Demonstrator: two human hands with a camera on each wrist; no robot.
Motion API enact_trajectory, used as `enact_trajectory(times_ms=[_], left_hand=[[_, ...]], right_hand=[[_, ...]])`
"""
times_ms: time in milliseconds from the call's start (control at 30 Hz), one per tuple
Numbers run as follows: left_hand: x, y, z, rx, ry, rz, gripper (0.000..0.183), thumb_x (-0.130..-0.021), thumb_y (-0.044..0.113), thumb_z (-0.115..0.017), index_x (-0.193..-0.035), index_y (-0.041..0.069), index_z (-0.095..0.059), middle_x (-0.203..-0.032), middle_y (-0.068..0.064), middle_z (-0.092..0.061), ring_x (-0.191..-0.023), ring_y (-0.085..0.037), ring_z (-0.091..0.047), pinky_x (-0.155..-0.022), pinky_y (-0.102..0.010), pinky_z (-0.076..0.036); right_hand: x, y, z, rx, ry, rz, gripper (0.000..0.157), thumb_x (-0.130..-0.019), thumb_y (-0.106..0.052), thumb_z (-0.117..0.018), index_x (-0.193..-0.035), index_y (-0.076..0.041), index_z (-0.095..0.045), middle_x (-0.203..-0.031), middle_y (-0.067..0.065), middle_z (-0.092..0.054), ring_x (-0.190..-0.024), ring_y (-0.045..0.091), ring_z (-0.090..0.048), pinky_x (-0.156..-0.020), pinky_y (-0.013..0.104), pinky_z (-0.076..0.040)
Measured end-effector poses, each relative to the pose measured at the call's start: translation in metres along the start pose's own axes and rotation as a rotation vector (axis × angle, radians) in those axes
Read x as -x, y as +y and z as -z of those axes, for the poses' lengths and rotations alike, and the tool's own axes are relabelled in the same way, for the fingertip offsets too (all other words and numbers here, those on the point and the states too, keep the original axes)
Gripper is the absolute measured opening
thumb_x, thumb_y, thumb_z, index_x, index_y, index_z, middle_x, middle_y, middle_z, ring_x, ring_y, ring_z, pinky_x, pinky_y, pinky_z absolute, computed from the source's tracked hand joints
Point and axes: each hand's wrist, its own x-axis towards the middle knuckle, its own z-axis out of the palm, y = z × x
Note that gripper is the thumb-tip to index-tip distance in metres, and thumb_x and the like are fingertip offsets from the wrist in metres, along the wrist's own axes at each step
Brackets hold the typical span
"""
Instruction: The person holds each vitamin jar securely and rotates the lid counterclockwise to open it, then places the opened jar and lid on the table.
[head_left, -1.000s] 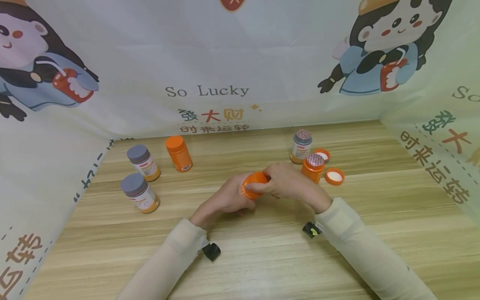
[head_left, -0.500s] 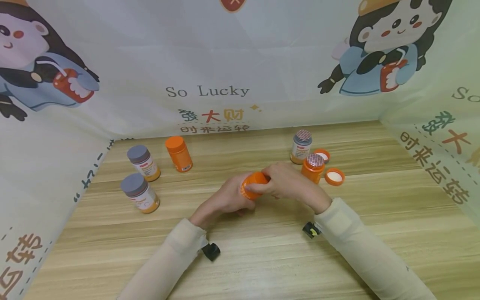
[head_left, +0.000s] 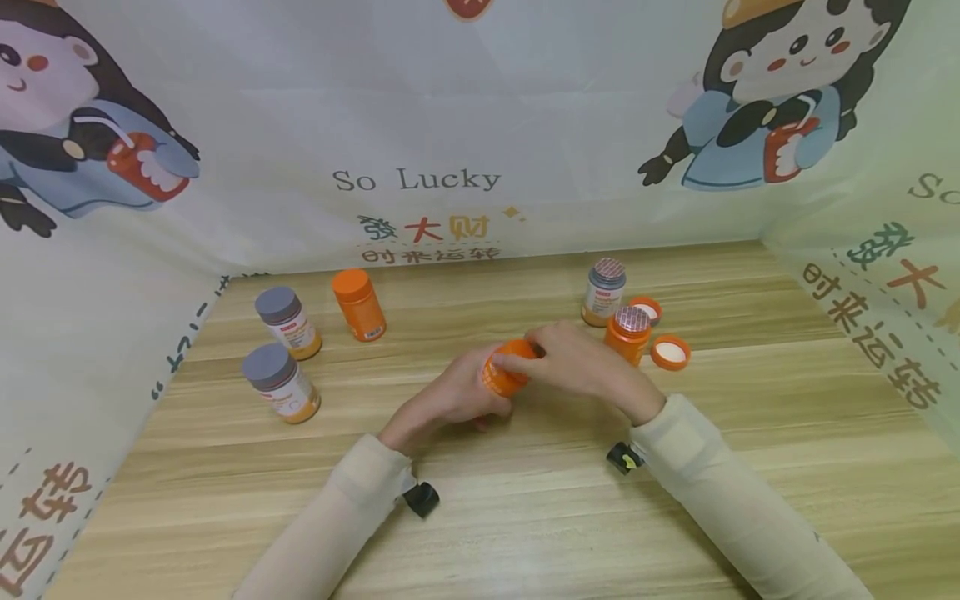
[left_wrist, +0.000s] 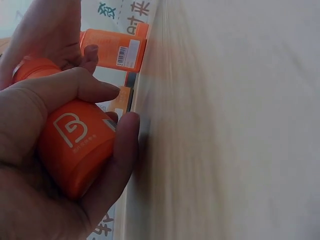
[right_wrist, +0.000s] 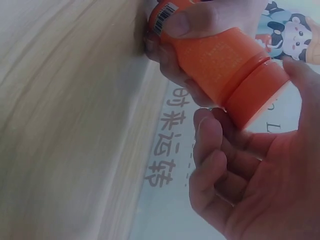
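orange bottle [left_wrist: 80, 142] gripped by left hand [head_left: 467, 387]; cap [right_wrist: 257, 96] pinched by right hand [head_left: 576, 358], thumb [head_left: 516, 364] higher than before

A pale wood-grained table [head_left: 525, 508] fills the lower frame. On it, at left, stand two grey-capped jars, one nearer [head_left: 282, 383], one farther [head_left: 288, 323]; upper left of centre, a capped orange bottle [head_left: 362, 307]. Right of centre stand a foil-sealed grey-necked jar [head_left: 603, 293] and a foil-sealed orange jar [head_left: 627, 337], beside two upturned lids [head_left: 671, 352].
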Motion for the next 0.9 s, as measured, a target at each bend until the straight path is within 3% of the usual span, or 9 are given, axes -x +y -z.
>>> enact_trajectory(times_ms=[200,467,900], left_hand=[[-0.0017,-0.0011,0.0005,-0.03,-0.001,0.013,0.066,-0.072,-0.007,-0.072,-0.132,0.016,-0.059,-0.092,-0.007,-0.06,-0.057,-0.019,-0.06,-0.042,-0.037,-0.057],[-0.0022,0.0006,-0.0005,-0.025,0.003,0.027,0.067,-0.072,-0.006,-0.074,-0.134,0.017,-0.059,-0.099,-0.008,-0.061,-0.066,-0.02,-0.064,-0.044,-0.041,-0.06],[0.0003,-0.0002,0.001,0.009,0.002,0.019,0.068,-0.072,-0.004,-0.073,-0.136,0.017,-0.058,-0.099,-0.009,-0.06,-0.06,-0.019,-0.061,-0.044,-0.041,-0.059]], right_hand=[[0.0003,-0.002,0.0022,0.031,0.0,-0.036,0.053,-0.096,-0.065,-0.056,-0.072,-0.017,-0.053,-0.064,-0.006,-0.038,-0.057,0.013,-0.04,-0.052,0.026,-0.028],[0.0,-0.0009,0.0015,0.076,-0.009,-0.009,0.049,-0.095,-0.063,-0.054,-0.076,-0.018,-0.057,-0.067,-0.005,-0.042,-0.061,0.014,-0.044,-0.052,0.027,-0.03],[-0.0005,-0.0013,0.0019,0.109,0.004,0.012,0.048,-0.097,-0.064,-0.054,-0.079,-0.019,-0.057,-0.067,-0.005,-0.043,-0.06,0.014,-0.045,-0.051,0.026,-0.03]])
